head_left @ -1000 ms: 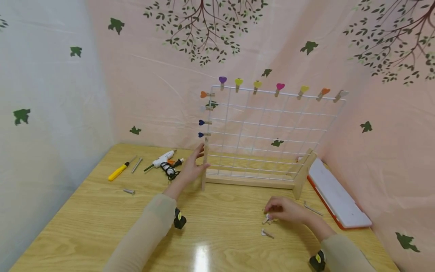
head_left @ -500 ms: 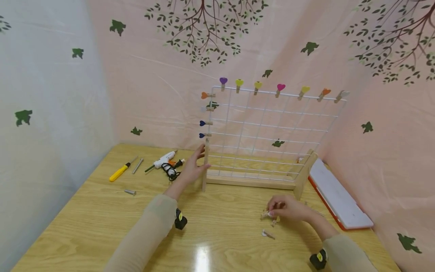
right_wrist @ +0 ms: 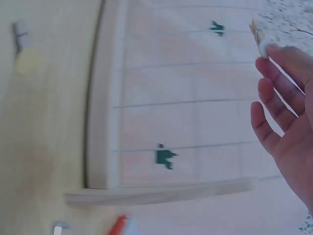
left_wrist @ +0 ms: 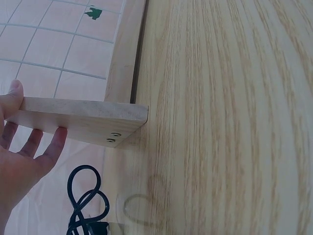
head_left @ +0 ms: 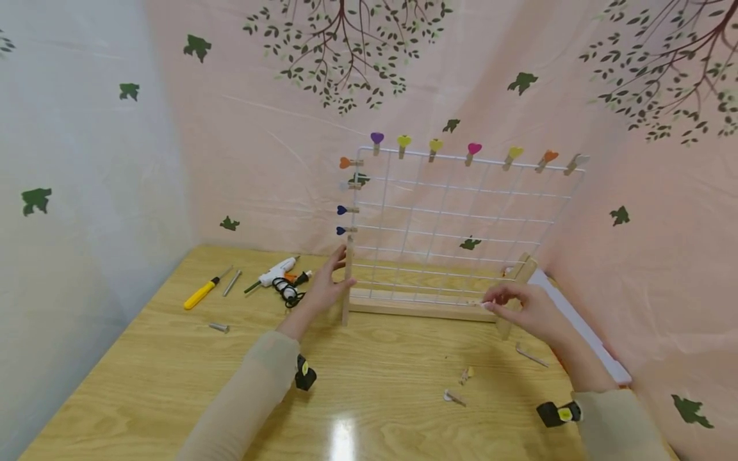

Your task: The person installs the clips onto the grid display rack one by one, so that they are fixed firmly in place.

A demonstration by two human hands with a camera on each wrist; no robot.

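Note:
A white wire grid stands in a wooden stand in the head view. My left hand grips the stand's left side piece, thumb on one face and fingers on the other in the left wrist view. Between thumb and forefinger, my right hand pinches a small wooden clothespin with a white end, in front of the grid's lower right. Heart-topped clothespins, such as the pink one, line the grid's top and left edges. A yellow-heart clothespin and a white-heart clothespin lie on the table.
A yellow screwdriver, a bolt and a glue gun with a coiled black cord lie left of the stand. On the right are a hex key and a white case, partly behind my right arm.
My right hand has lifted a clothespin off the table and carried it up and away from me, to the grid's lower right. My left hand stays on the stand.

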